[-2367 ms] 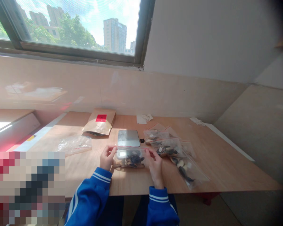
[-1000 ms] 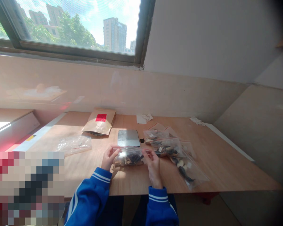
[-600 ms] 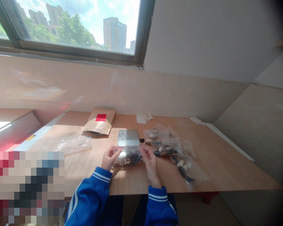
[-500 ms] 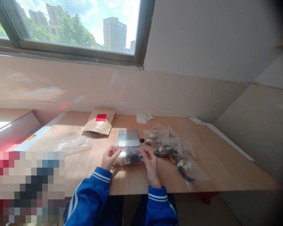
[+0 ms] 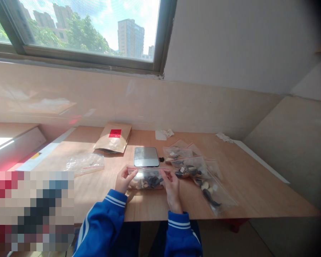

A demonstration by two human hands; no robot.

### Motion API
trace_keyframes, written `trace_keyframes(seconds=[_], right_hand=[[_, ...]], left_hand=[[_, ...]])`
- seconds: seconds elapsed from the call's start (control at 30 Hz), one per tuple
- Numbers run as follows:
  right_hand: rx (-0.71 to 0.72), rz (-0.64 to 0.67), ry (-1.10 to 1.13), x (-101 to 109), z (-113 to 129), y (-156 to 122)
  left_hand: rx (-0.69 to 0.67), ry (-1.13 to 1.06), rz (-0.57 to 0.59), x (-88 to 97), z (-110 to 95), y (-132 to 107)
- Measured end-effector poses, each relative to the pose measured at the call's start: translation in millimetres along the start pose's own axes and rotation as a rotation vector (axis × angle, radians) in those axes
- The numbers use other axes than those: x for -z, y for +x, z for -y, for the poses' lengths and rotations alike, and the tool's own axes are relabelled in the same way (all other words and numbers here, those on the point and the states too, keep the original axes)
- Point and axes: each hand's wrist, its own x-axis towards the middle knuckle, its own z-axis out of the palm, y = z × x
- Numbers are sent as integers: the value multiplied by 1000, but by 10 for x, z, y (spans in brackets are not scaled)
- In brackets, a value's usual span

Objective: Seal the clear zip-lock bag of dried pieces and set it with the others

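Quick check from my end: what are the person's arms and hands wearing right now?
Both arms are in bright blue jacket sleeves, each ending in a ribbed cuff with two thin white stripes. The left hand and right hand are bare: no gloves, and no rings, watch or markings that I can make out.

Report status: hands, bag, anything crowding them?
Left hand and right hand pinch filled zip bag at its top. Scale behind, more filled bags right.

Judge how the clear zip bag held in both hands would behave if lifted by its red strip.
The zip bag would probably sag, since its film is thin and the left hand and right hand pinch only its top. The loose dark and pale pieces inside would likely slide to the bottom. It seems light.
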Motion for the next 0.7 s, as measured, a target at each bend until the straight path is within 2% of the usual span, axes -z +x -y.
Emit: trace_keyframes(seconds=[0.17, 0.33, 0.5, 0.7], right_hand=[[-35, 81, 15, -24, 62, -30], [14, 143, 20, -34, 103, -54], [1, 189, 43, -40, 106, -74], [-59, 181, 51, -74, 123, -80]], left_hand=[[47, -78, 58, -3, 27, -5], [77, -79, 110, -14, -8, -25], [50, -22, 80, -16, -13, -24], [17, 19, 69, -45, -52, -30]])
